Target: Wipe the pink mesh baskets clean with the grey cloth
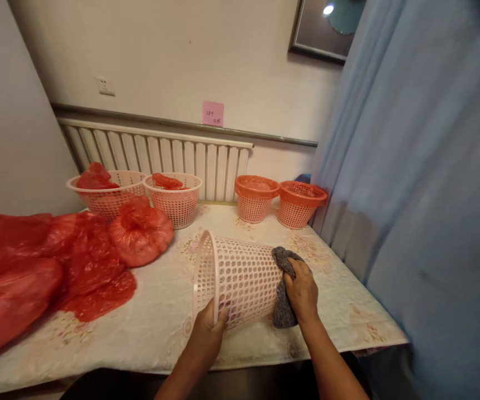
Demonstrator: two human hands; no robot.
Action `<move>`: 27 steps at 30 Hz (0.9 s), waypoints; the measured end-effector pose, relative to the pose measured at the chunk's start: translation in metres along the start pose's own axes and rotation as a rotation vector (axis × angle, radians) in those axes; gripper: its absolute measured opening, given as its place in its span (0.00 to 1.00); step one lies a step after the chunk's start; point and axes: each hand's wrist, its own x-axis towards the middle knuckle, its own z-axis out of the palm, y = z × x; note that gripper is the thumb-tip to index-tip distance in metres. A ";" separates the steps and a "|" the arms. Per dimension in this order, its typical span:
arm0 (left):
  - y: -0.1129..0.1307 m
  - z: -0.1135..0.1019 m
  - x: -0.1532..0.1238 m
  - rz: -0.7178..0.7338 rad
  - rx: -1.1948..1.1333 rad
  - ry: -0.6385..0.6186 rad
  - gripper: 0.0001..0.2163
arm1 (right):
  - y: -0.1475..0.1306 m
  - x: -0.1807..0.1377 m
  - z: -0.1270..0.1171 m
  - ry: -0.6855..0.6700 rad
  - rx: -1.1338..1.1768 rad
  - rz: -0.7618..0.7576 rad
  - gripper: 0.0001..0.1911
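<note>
A pale pink perforated plastic basket lies on its side on the table, its open rim facing left. My left hand grips its near wall close to the rim, fingers curled onto the mesh. My right hand presses a grey cloth against the basket's bottom end, fingers closed over the cloth.
Red plastic bags are piled on the table's left side. Two pale pink baskets holding red bags and two orange baskets stand along the back by a white radiator. A blue curtain hangs at the right.
</note>
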 end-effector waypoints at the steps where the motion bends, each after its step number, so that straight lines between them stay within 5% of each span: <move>1: -0.001 -0.001 0.000 0.009 0.012 -0.003 0.17 | 0.003 -0.005 0.000 0.013 0.001 0.013 0.21; 6: -0.006 -0.004 -0.001 0.010 0.009 -0.034 0.17 | -0.012 -0.037 0.003 0.059 0.033 0.023 0.22; 14: -0.006 -0.003 -0.003 0.070 -0.015 -0.060 0.18 | -0.104 -0.078 -0.002 -0.040 0.239 -0.285 0.24; 19: -0.017 -0.002 -0.009 0.093 0.052 -0.031 0.18 | -0.139 -0.055 -0.014 -0.094 0.269 -0.348 0.25; 27: -0.022 -0.001 -0.019 0.133 0.004 -0.139 0.18 | -0.152 -0.023 -0.021 -0.162 0.230 -0.351 0.24</move>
